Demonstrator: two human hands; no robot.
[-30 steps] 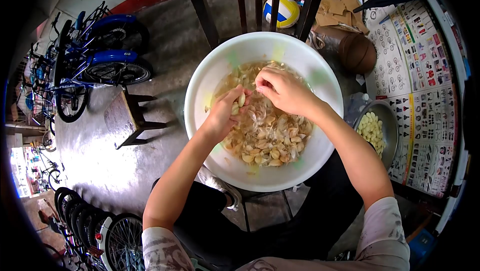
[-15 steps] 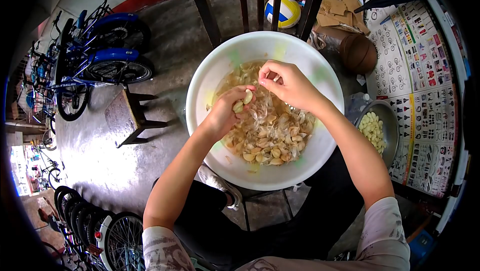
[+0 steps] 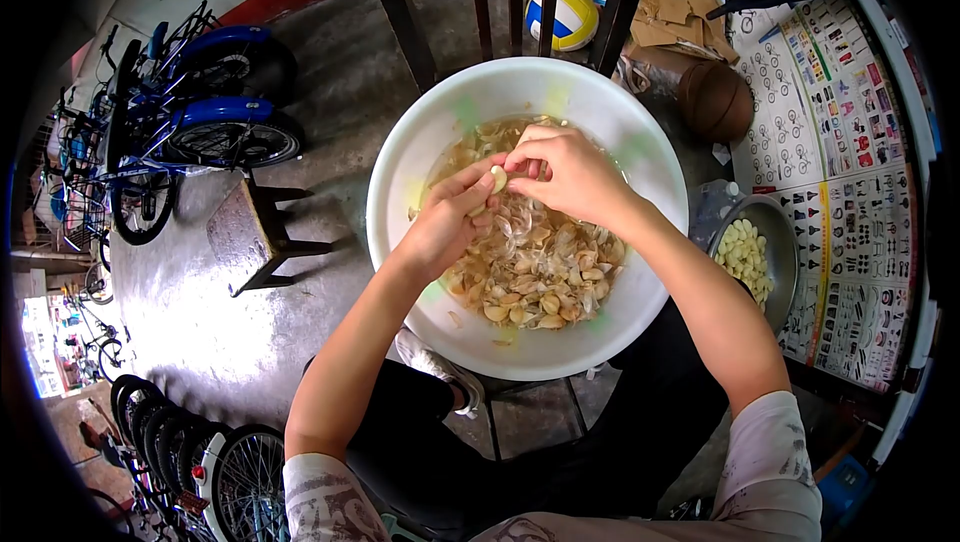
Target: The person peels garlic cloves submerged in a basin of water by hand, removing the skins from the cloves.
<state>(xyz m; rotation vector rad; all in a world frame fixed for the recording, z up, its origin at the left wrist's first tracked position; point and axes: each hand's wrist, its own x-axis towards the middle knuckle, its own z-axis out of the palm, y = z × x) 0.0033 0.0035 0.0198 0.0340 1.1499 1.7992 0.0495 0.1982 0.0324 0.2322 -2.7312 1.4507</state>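
Over the white basin, my left hand holds garlic cloves, with one pale garlic clove pinched at its fingertips. Another clove is partly hidden in the fingers below it. My right hand has its thumb and fingers closed at the right side of that same clove, touching it. Beneath both hands, the basin holds water with loose papery garlic skins and unpeeled garlic cloves.
To the right, a metal bowl contains peeled cloves. A dark wooden chair stands behind the basin. A small stool and bicycles are on the left. A volleyball and a basketball lie farther back.
My right hand has moved down and left to meet the left hand. The clove at my left fingertips is now between both hands' fingers.
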